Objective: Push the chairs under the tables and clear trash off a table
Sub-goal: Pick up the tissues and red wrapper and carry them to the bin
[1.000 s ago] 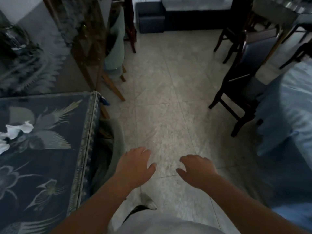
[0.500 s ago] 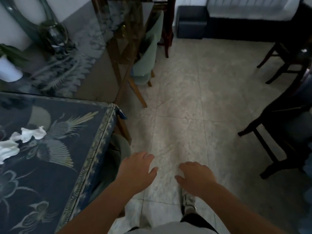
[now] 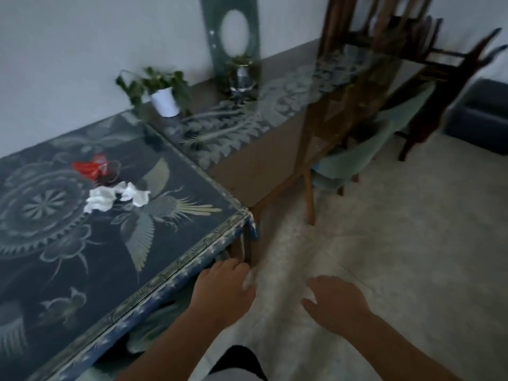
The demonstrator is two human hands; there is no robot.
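A table with a dark blue patterned cloth (image 3: 82,257) fills the left. On it lie crumpled white paper (image 3: 115,198) and a red wrapper (image 3: 92,167) just behind it. A green chair (image 3: 154,325) sits tucked under this table's near edge, mostly hidden. My left hand (image 3: 222,290) hovers open beside the table's edge, near the corner. My right hand (image 3: 334,303) is open above the floor, holding nothing. A second glass-topped table (image 3: 261,119) stands beyond, with a green-seated chair (image 3: 354,158) under its right side.
A white potted plant (image 3: 165,101) and a small metal vase (image 3: 242,78) stand on the glass table by the wall. Dark wooden chairs (image 3: 428,61) are at the upper right, a dark blue box (image 3: 481,114) behind them. Tiled floor (image 3: 398,243) lies to the right.
My view has swung left toward the patterned table, bringing the trash and plant into sight. Both hands stay open and low; the left is now closer to the table's edge.
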